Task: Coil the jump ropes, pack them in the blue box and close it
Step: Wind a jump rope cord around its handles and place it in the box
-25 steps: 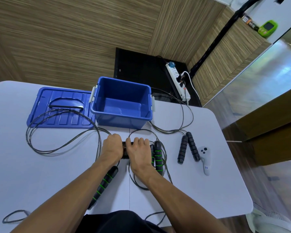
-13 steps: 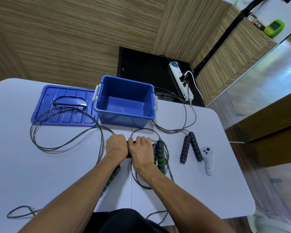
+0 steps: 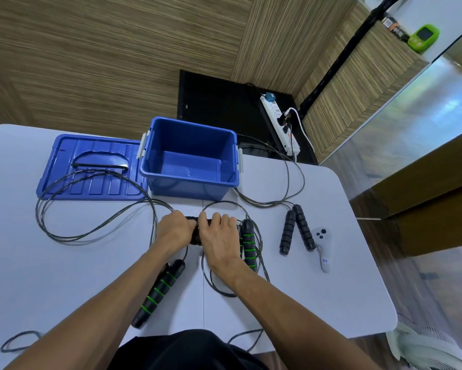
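Your left hand (image 3: pixel 174 231) and right hand (image 3: pixel 219 236) both grip a black handle (image 3: pixel 195 231) mid-bench (image 3: pixel 331 289), blue box (image 3: pixel 190 182) open just behind, lid (image 3: pixel 91 169) beside it.

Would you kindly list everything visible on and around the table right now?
Open blue plastic box: one, blue, table's far middle, empty.
Flat blue lid: one, blue, left of box.
Green-striped black rope handles: at least three, table's near middle.
Plain black foam handles: two, right of hands.
Thin dark rope cords: several loops, across table.
White controller: one, far right.
White power strip: one, floor behind table.
White table: one.
Left hand, right hand: gripping a dark bundle together.
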`<control>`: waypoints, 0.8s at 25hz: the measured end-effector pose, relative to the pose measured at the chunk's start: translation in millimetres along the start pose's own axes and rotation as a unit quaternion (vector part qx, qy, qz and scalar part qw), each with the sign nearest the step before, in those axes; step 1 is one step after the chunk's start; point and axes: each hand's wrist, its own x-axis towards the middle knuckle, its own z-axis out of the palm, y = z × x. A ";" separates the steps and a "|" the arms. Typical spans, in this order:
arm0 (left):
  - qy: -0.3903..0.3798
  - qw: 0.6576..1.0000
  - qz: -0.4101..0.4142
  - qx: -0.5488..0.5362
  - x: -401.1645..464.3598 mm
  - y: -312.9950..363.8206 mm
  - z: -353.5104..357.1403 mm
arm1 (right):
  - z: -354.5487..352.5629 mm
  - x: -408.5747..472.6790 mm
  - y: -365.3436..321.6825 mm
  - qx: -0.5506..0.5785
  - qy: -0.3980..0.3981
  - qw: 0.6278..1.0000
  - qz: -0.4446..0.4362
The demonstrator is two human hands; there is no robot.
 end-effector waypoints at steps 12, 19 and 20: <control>-0.157 0.878 -0.179 -0.415 21.2 -6.2 -7.5 | -7.1 -2.6 7.7 0.020 0.014 1.000 0.012; -0.160 0.933 -0.094 -0.309 18.0 -13.4 -15.8 | -4.2 -3.8 5.4 0.052 0.040 0.997 0.038; -0.146 0.955 -0.060 -0.250 17.1 -13.7 -20.7 | -4.4 -3.8 6.7 0.051 0.047 0.997 0.040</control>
